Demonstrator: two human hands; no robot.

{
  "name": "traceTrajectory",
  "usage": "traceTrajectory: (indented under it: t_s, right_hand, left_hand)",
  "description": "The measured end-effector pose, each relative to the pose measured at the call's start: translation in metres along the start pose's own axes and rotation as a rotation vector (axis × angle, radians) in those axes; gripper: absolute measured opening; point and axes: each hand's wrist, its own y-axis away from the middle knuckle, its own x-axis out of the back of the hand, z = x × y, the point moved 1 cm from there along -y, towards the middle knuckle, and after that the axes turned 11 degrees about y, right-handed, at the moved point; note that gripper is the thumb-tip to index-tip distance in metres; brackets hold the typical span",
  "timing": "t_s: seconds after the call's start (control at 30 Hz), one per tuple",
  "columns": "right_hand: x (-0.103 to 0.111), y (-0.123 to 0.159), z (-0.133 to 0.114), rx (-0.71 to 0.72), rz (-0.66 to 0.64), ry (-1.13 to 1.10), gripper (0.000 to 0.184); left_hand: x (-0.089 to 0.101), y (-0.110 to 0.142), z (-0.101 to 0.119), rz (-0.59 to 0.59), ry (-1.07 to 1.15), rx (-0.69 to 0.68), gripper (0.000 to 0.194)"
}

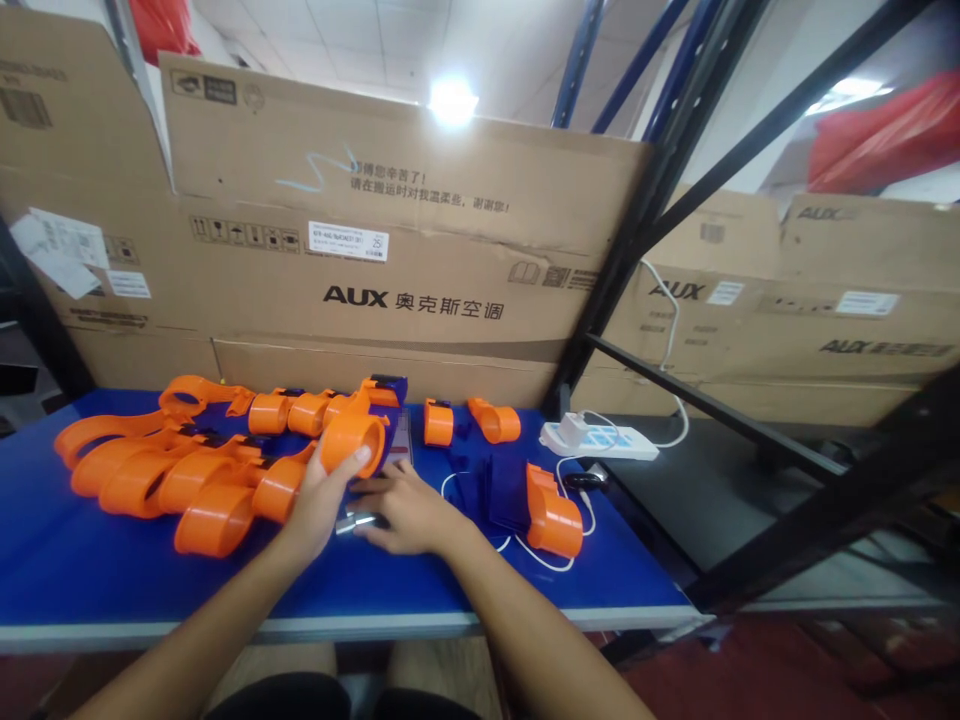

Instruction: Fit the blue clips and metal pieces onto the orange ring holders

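Note:
My left hand [315, 505] is closed around an orange tape dispenser [351, 442], its thumb lying over the round hub. The dispenser is tilted up, and a dark blue part shows behind the hub. My right hand [409, 510] is close beside it, fingers curled over a small silver metal tool with a dark handle [364, 522]. The tool's exact kind is hidden by the fingers. Its upper fingers reach toward the dispenser's underside; I cannot tell whether they touch it. A grey flat object [403, 435] lies behind my right hand.
Several orange dispensers [214, 525] crowd the left of the blue table [300, 595]. Others stand at the back, and one [555, 525] sits right beside dark blue pieces [506, 490]. A white power strip [600, 437], cables and a black device [585, 480] are farther right. Cardboard [412, 250] walls the back.

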Motion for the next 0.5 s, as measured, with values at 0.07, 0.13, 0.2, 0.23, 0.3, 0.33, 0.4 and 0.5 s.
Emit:
traceTrajectory:
  t_s: [0.07, 0.13, 0.2, 0.23, 0.3, 0.33, 0.4, 0.5]
  right_hand:
    - [0.005, 0.002, 0.002, -0.006, -0.019, 0.004, 0.025]
    - [0.009, 0.005, 0.002, 0.001, -0.032, 0.015, 0.02]
    - [0.014, 0.008, 0.002, 0.004, -0.037, 0.022, 0.016]
    - [0.015, 0.01, 0.001, -0.002, -0.04, 0.026, 0.016]
    - [0.018, 0.016, 0.001, -0.038, -0.052, 0.034, 0.016]
    - [0.019, 0.02, 0.001, -0.061, -0.06, 0.037, 0.017]
    - [0.021, 0.029, 0.002, -0.105, -0.076, 0.032, 0.018]
    - [0.023, 0.039, 0.004, -0.14, -0.094, 0.018, 0.021]
  left_hand:
    - [0.013, 0.024, 0.009, -0.022, -0.021, 0.058, 0.07]
    - [0.028, 0.048, 0.017, 0.024, -0.076, 0.118, 0.074]
    - [0.04, 0.068, 0.021, 0.12, -0.131, 0.178, 0.076]
    - [0.043, 0.076, 0.023, 0.148, -0.14, 0.206, 0.076]
    - [0.045, 0.089, 0.023, 0.162, -0.108, 0.245, 0.074]
    - [0.045, 0.094, 0.023, 0.163, -0.091, 0.262, 0.073]
    - [0.044, 0.1, 0.02, 0.174, -0.094, 0.28, 0.067]
    - [0.049, 0.101, 0.014, 0.195, -0.201, 0.338, 0.058]
